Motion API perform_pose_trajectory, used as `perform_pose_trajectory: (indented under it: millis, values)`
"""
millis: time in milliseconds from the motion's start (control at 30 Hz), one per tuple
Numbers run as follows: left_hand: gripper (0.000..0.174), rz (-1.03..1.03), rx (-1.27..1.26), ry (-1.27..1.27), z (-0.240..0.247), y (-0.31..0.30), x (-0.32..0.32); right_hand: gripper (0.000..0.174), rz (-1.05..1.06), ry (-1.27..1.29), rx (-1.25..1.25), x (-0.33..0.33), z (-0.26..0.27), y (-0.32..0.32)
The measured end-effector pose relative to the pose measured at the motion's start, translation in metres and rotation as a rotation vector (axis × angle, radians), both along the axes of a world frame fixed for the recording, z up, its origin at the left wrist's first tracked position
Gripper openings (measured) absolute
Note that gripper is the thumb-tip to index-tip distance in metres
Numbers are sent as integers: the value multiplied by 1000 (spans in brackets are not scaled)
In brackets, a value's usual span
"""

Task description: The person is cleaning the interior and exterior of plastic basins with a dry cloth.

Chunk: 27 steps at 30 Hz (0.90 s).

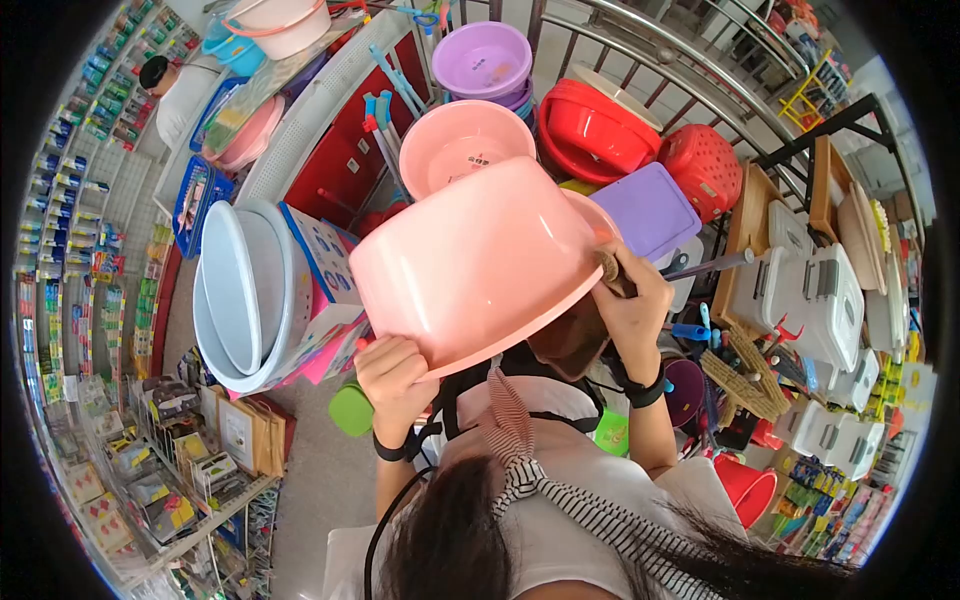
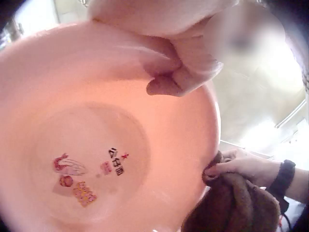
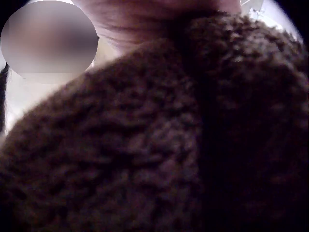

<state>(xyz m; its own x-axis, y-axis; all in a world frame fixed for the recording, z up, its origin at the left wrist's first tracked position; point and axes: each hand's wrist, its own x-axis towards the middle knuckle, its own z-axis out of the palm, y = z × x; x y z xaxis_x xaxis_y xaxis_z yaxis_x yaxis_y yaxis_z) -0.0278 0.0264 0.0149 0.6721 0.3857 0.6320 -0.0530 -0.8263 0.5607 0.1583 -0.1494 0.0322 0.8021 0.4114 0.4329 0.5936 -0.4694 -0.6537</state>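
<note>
A pink plastic basin [image 1: 480, 260] is held up on its side in front of the person's chest, its outer wall facing the head camera. My left hand [image 1: 392, 375] grips its rim at the lower left. In the left wrist view that hand's thumb [image 2: 166, 86] lies inside the basin, above a printed floor with small pictures and characters. At the opposite side of the rim, my right hand [image 1: 632, 300] pinches a fuzzy brown towel [image 2: 236, 203] against the edge. The towel hangs below the basin and fills most of the right wrist view.
Another pink basin [image 1: 455, 145] and a purple basin [image 1: 482, 58] stand just beyond. Light blue basins [image 1: 235, 290] stand at the left, red basins [image 1: 595, 125] at the back. Lidded white boxes [image 1: 800, 300] line the right side. Goods shelves [image 1: 75, 270] run along the far left.
</note>
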Motion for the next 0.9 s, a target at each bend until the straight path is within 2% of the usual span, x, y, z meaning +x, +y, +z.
perform_pose_trajectory:
  millis: [100,200,233,300,367,433,467,567,633,700,767,800,900]
  values:
    - [25,-10,62,-12,7,10,-1,34,-26,6,100,-7,-11,3]
    - [18,243,186,203,11,10,2,26,-32,61,97,-15,-10,7]
    - [18,243,186,202,12,2,10,23,-33,110,84,-20,-8,8]
    - [17,229,158,147,19,-16,28,25,146,-63,38,-34,-5,19]
    - [17,225,154,163,19,-23,32,26,164,-174,128,-46,-6,30]
    - [16,169,49,211,5,-28,37,25,180,-125,129,-50,-15,27]
    - [17,149,-90,190,0,-28,34,23,192,-75,130,-50,-17,26]
    - [14,139,-144,207,-3,-27,28,24,229,-79,42,-44,-13,20]
    - [16,158,-139,193,-4,-26,21,18,193,-88,86,-31,-12,19]
    - [17,167,-126,177,-3,-20,20,17,66,45,119,-19,-10,15]
    - [20,109,-151,109,-1,-18,18,19,51,-12,163,-18,-16,16]
    - [21,143,-125,77,-5,-16,20,21,41,-5,121,-18,-19,16]
    - [22,167,-152,121,-2,-10,19,30,52,-37,128,-32,-11,24]
